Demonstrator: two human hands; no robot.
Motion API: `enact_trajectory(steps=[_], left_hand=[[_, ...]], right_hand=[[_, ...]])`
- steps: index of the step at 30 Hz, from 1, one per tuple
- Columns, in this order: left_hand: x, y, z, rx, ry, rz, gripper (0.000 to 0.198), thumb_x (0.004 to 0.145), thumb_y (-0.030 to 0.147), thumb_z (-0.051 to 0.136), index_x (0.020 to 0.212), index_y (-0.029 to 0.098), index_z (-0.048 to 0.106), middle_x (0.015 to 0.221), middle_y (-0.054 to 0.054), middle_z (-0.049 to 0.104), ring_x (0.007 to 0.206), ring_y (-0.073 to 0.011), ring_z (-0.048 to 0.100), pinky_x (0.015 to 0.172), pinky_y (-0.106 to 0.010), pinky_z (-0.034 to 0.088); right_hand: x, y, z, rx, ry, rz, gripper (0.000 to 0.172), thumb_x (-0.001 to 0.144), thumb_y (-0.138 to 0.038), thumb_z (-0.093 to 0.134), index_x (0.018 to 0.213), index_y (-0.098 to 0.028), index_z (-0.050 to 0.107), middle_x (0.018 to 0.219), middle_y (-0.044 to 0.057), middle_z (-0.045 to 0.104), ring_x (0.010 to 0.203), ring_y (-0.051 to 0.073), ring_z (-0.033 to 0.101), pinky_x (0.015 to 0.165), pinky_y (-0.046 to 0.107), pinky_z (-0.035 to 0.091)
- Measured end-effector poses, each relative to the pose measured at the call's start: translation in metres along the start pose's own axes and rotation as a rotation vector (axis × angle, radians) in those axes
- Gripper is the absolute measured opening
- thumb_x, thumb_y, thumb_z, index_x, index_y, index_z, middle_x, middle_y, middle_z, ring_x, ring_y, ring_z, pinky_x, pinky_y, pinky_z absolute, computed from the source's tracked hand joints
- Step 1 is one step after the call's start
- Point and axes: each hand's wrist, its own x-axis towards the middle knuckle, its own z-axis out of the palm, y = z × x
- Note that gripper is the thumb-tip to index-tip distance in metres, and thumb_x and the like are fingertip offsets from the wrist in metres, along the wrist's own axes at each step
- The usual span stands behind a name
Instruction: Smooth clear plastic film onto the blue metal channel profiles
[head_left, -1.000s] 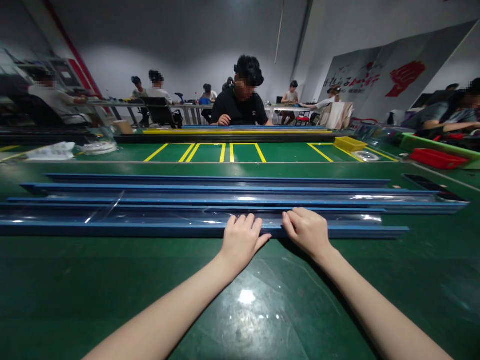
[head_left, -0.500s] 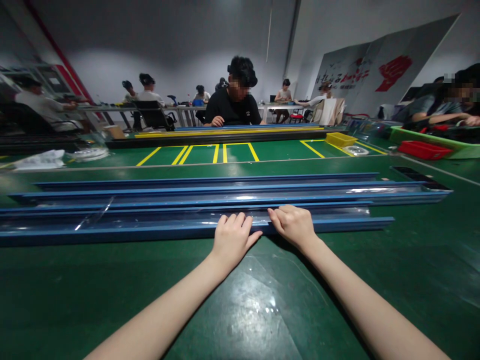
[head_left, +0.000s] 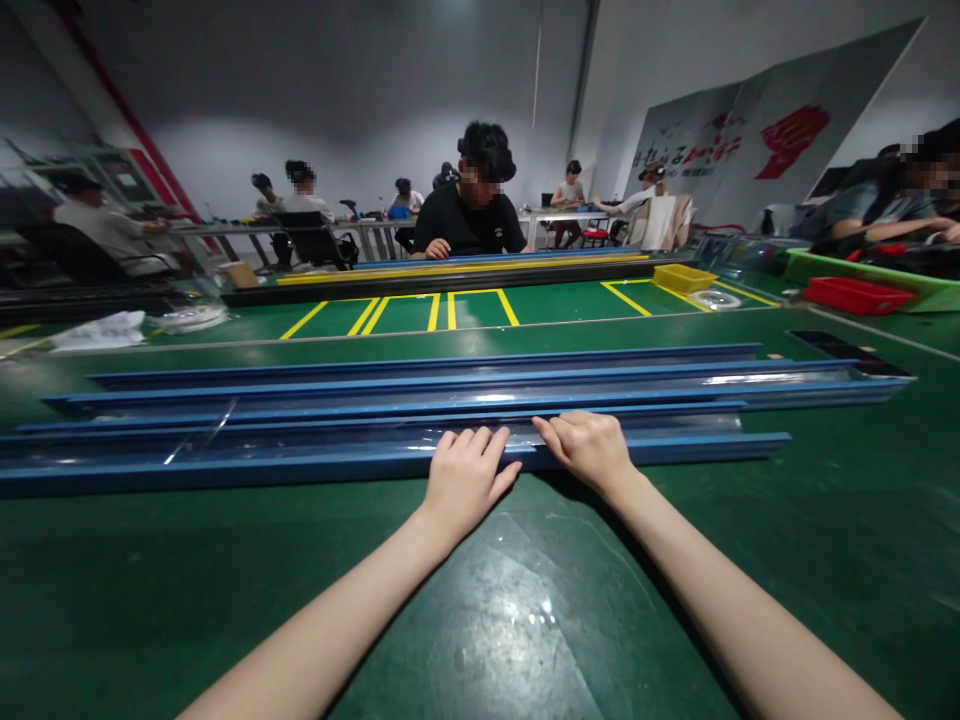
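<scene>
Long blue channel strips lie side by side across the green table. My left hand [head_left: 466, 475] rests on the nearest blue channel [head_left: 300, 472], its fingers over the front edge and its thumb spread to the right. Just to the right, my right hand [head_left: 589, 448] is curled at the same channel, thumb and fingers closed; what they hold, if anything, is hidden. Clear film [head_left: 390, 437] shines inside the near channel. Behind it lies a second blue channel [head_left: 645, 388], which neither hand touches.
Beyond a seam in the green table [head_left: 480, 580] are yellow tape marks, a yellow tray [head_left: 682, 279], a red tray [head_left: 857, 294] and black and yellow strips. A dark flat object [head_left: 847, 352] lies at the right. A person [head_left: 471, 215] sits opposite.
The view has shifted slightly, so the far-left ends of the channels sit a little further right. Both hands stay almost in place on the near channel.
</scene>
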Motion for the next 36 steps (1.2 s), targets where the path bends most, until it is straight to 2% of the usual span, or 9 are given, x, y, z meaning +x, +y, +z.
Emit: enact_trajectory(steps=[5,10,13,18,26,36], left_hand=[[0.000,0.000,-0.001,-0.046,0.016,0.022,0.034,0.084,0.036,0.037,0.109,0.017,0.049,0.093,-0.006,0.059,0.080,-0.0185,0.051,0.069,-0.032,0.032],[0.001,0.001,-0.001,-0.120,0.086,0.105,0.031,0.085,0.032,0.038,0.109,0.016,0.048,0.104,-0.007,0.056,0.095,-0.0179,0.049,0.084,-0.033,0.030],[0.000,0.001,0.000,-0.099,0.102,0.078,0.030,0.084,0.033,0.039,0.108,0.017,0.049,0.102,-0.006,0.058,0.093,-0.0184,0.050,0.087,-0.036,0.028],[0.000,0.002,0.000,-0.032,0.093,-0.033,0.033,0.081,0.041,0.043,0.102,0.017,0.052,0.092,-0.006,0.060,0.086,-0.0202,0.051,0.083,-0.038,0.029],[0.001,0.003,0.000,0.008,0.085,-0.014,0.028,0.082,0.042,0.042,0.077,0.017,0.054,0.074,-0.003,0.058,0.073,-0.0185,0.050,0.070,-0.034,0.030],[0.001,0.004,0.001,0.014,0.101,-0.022,0.029,0.081,0.043,0.043,0.073,0.017,0.053,0.070,-0.003,0.057,0.069,-0.0179,0.052,0.064,-0.032,0.028]], right_hand=[[0.000,0.005,0.000,0.013,0.039,0.016,0.049,0.085,-0.036,0.037,0.043,-0.017,0.054,0.041,0.000,0.056,0.039,0.007,0.046,0.046,0.024,0.021],[-0.005,0.018,-0.002,0.003,0.013,0.064,0.050,0.086,-0.037,0.036,0.046,-0.017,0.057,0.042,0.000,0.057,0.038,0.007,0.046,0.045,0.023,0.020],[-0.011,0.030,-0.003,-0.042,0.042,0.096,0.053,0.086,-0.038,0.034,0.043,-0.017,0.057,0.039,0.001,0.056,0.036,0.007,0.045,0.044,0.023,0.019],[-0.020,0.045,-0.004,-0.084,0.058,0.119,0.052,0.086,-0.037,0.036,0.043,-0.018,0.058,0.039,0.000,0.055,0.036,0.008,0.046,0.044,0.023,0.019],[-0.021,0.044,-0.008,-0.108,0.038,0.139,0.055,0.086,-0.035,0.034,0.036,-0.017,0.050,0.036,0.000,0.052,0.035,0.007,0.043,0.043,0.021,0.019],[-0.021,0.043,-0.007,-0.144,0.003,0.186,0.055,0.085,-0.033,0.033,0.036,-0.016,0.051,0.037,0.001,0.053,0.034,0.008,0.043,0.042,0.021,0.018]])
